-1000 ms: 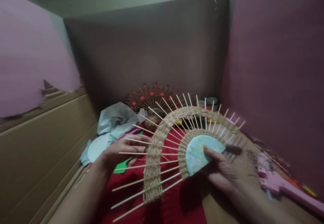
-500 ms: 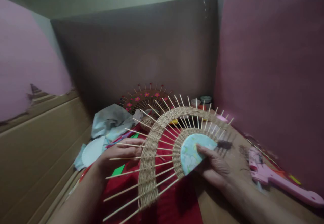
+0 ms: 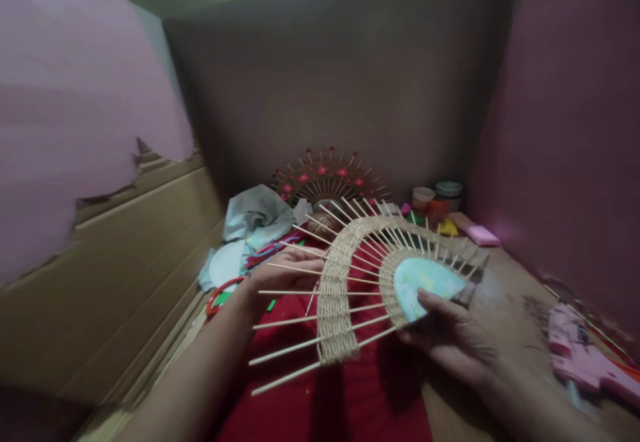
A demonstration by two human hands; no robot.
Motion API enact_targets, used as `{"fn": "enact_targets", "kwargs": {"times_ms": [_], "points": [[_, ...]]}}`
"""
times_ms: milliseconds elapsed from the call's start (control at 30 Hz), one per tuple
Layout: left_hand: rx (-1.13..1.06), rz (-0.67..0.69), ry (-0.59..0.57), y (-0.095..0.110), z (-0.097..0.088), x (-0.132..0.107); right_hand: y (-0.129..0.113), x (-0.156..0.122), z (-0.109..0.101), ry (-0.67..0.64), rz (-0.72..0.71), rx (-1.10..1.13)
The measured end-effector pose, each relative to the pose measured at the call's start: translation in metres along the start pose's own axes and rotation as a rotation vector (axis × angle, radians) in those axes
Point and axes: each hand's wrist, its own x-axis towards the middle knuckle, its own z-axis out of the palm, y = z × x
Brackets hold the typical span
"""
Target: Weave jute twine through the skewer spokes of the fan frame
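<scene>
A half-round fan of woven straw (image 3: 334, 302) on thin wooden sticks hangs tilted above a red cloth (image 3: 380, 402). Its centre is a pale blue patterned half-disc (image 3: 425, 281). My right hand (image 3: 455, 339) grips the fan there, thumb on the front face and fingers beneath, mostly hidden. On the other side, my left hand (image 3: 287, 269) lies behind the outer sticks, its fingers stretched towards the outer woven band. Those fingertips are partly covered by the sticks and band; its thumb does not show clearly.
A pink glue gun (image 3: 575, 355) lies at the right. Another fan with pink flowers (image 3: 325, 172) leans at the back wall. Grey cloth (image 3: 255, 212), a twine ball (image 3: 323, 224) and lidded tub (image 3: 448, 195) sit behind. Cardboard (image 3: 150, 242) walls the left side.
The whole view has shifted, so the scene sits further right. The fan is tipped flatter, its blue centre looking narrower. My right hand keeps its grip and my left stays behind the sticks.
</scene>
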Motion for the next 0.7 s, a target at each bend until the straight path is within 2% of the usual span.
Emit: {"fn": "enact_targets", "kwargs": {"times_ms": [133,300,433,533,700], "points": [[-0.001,-0.016,-0.038,-0.001,-0.009,-0.001,-0.003,0.002,-0.002,-0.023,-0.038,-0.021],[-0.018,-0.006,0.043,-0.008,-0.016,-0.006,-0.003,0.002,-0.006,-0.074,-0.065,-0.099],[0.032,0.038,0.133,-0.019,-0.019,-0.023,-0.001,0.000,-0.007,-0.088,-0.041,-0.128],[0.124,0.089,0.195,-0.024,-0.022,-0.039,-0.001,-0.001,-0.006,-0.052,-0.046,-0.148],[0.241,0.126,0.194,-0.024,-0.025,-0.053,-0.005,0.000,-0.006,-0.002,-0.019,-0.225]]}}
